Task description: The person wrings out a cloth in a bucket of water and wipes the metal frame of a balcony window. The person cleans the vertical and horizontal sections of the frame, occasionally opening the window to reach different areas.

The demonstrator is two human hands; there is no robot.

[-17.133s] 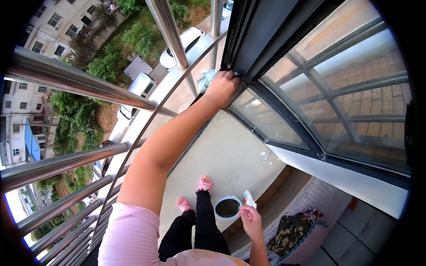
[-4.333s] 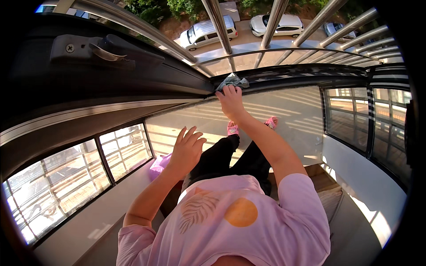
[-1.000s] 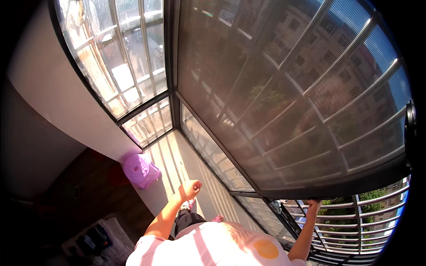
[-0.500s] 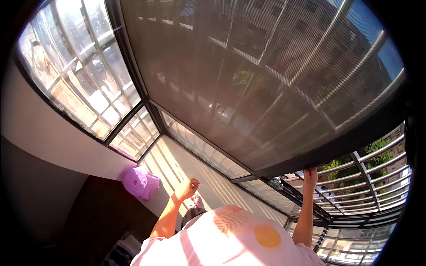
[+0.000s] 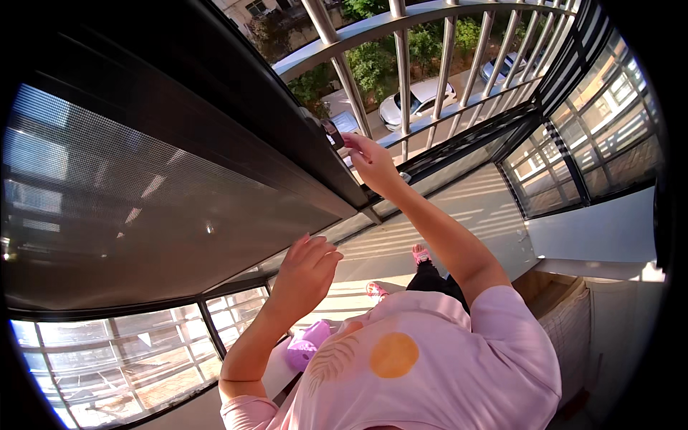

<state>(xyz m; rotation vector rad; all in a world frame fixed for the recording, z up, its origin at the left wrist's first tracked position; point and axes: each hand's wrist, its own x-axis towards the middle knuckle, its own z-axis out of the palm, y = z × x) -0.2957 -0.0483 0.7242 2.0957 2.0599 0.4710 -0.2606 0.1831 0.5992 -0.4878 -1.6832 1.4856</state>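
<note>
My right hand (image 5: 373, 163) is raised at the edge of the dark window frame (image 5: 304, 132). Its fingers are closed on a small dark window handle (image 5: 332, 134) there, and the fingertips are partly hidden. To the left, a large grey mesh screen (image 5: 136, 215) fills the frame. My left hand (image 5: 308, 269) is lifted in front of the screen's lower part, apart from it. Its fingers are loosely bent and spread, with nothing in them.
Metal security bars (image 5: 401, 72) curve outside the open part of the window. Parked cars, among them a white car (image 5: 418, 102), and bushes lie beyond. A purple plastic stool (image 5: 307, 346) is low by my left arm. A cabinet (image 5: 566, 308) stands at right.
My view has turned to the right, bringing the window opening nearer the middle. My left hand has risen toward the screen. My right hand stays at the frame's edge, now at the handle.
</note>
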